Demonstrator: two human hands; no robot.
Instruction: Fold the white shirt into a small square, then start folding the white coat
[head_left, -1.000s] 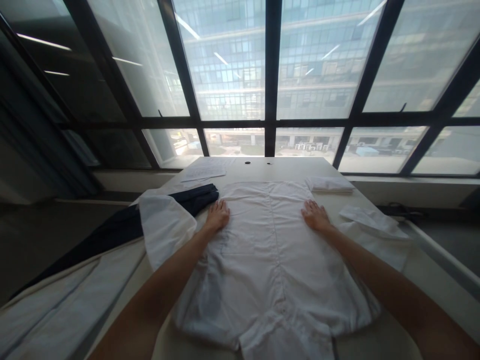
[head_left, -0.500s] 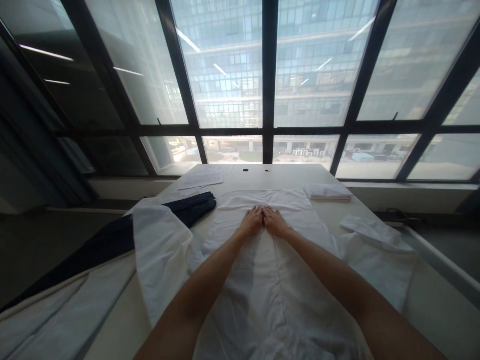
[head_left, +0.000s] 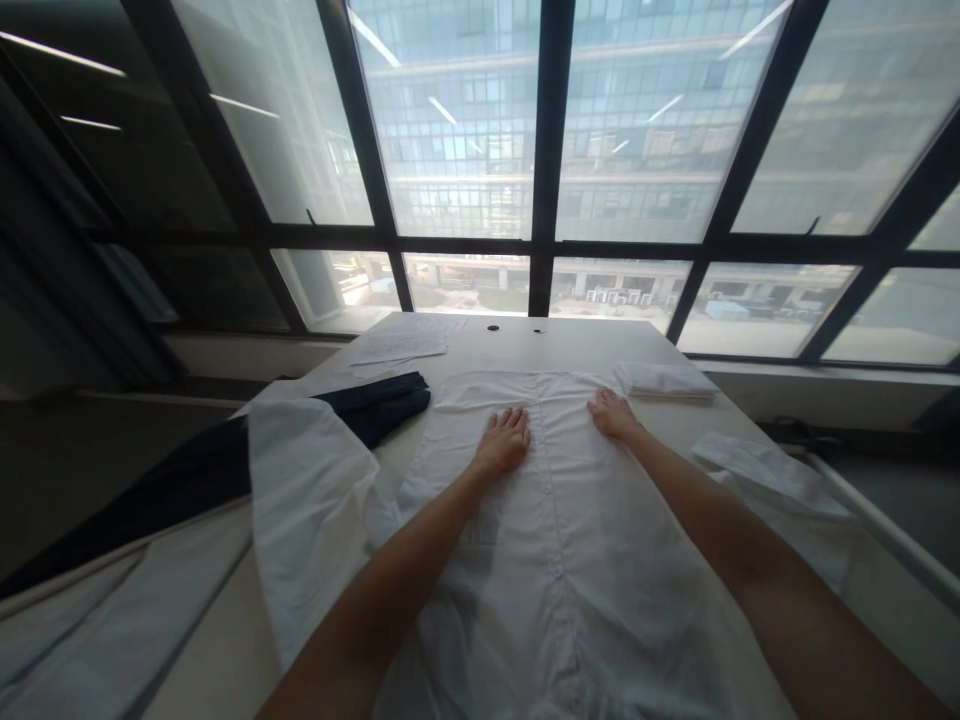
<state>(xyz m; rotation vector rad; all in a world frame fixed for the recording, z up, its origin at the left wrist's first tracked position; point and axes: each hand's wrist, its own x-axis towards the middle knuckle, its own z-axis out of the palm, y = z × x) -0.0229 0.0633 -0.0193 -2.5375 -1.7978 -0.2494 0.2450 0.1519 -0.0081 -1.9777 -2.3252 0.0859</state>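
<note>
A white buttoned garment (head_left: 517, 540) lies spread over the white table (head_left: 577, 340), its button strip running down the middle and its sleeves out to both sides. Flat on the cloth, just left of the button strip, rests my left hand (head_left: 505, 438), fingers spread and holding nothing. My right hand (head_left: 613, 413) touches the garment near its upper right edge, close to a folded white cloth (head_left: 666, 380). The fingers of that hand are bent and partly hidden, so a grip on the fabric cannot be made out.
Dark navy fabric (head_left: 382, 405) lies left of the garment. Sheets of paper (head_left: 405, 342) sit at the table's far left. Light fabric (head_left: 150, 620) hangs along the near left. A pale rail (head_left: 885, 530) runs at the right. Large windows stand behind the table.
My right hand has moved right, from beside my left hand at the button strip to the garment's upper right. My left hand stays near the same place. The view has shifted slightly.
</note>
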